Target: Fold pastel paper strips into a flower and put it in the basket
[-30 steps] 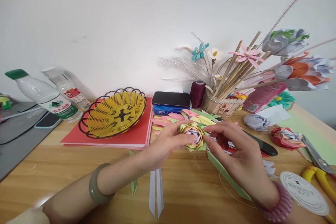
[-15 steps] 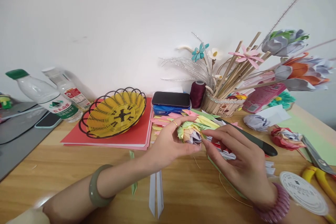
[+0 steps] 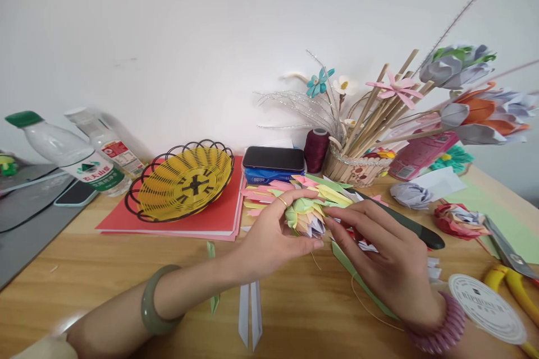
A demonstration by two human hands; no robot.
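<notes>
Left hand (image 3: 269, 238): curled round a paper flower (image 3: 304, 214), forefinger above, thumb beneath. Right hand (image 3: 381, 244): thumb and forefinger pinched together on the flower's right edge; the exact petal gripped cannot be made out. Taking the yellow basket (image 3: 168, 188) as landmark, the flower is held to its right and slightly nearer the wearer. Handling, as judged: very light folded paper, not slippery, stiff along the creases but easily crushed; best held round the green outer petals, with the pointed tips left free. Orientation: long axis slanting, green petals at the upper left, away from the wearer, white tips at the lower right, facing down and toward the wearer. Right of the basket and nearer the wearer, a thin cord (image 3: 370, 309) curves beside a green paper strip (image 3: 360, 277); any join to the flower is hidden. White folded strips (image 3: 250, 314) lie nearer the wearer than the basket, slightly right. Directly right of the basket, a phone (image 3: 273, 158) rests on a blue packet (image 3: 269, 175); farther right stand a dark spool (image 3: 316, 151) and a stick-filled pot (image 3: 356, 171). Beneath the basket: red paper (image 3: 122, 214).
</notes>
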